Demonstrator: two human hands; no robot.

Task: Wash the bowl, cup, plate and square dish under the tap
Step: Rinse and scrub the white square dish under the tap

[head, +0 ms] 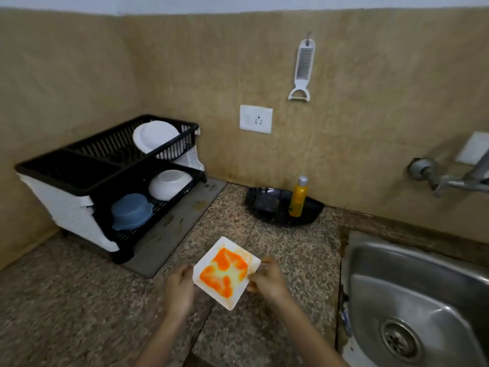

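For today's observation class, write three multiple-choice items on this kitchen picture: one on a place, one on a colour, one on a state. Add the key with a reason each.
1. Where is the white plate? A inside a cupboard; B on the top tier of the dish rack; C on a stove.
2. What colour is the smear on the square dish? A green; B orange; C brown.
3. How is the square dish held? A by the left hand and right hand together; B by one hand only; C by no hand.
Key: 1 B, it stands behind the upper rail; 2 B, orange patches cover its middle; 3 A, both hands grip opposite edges.
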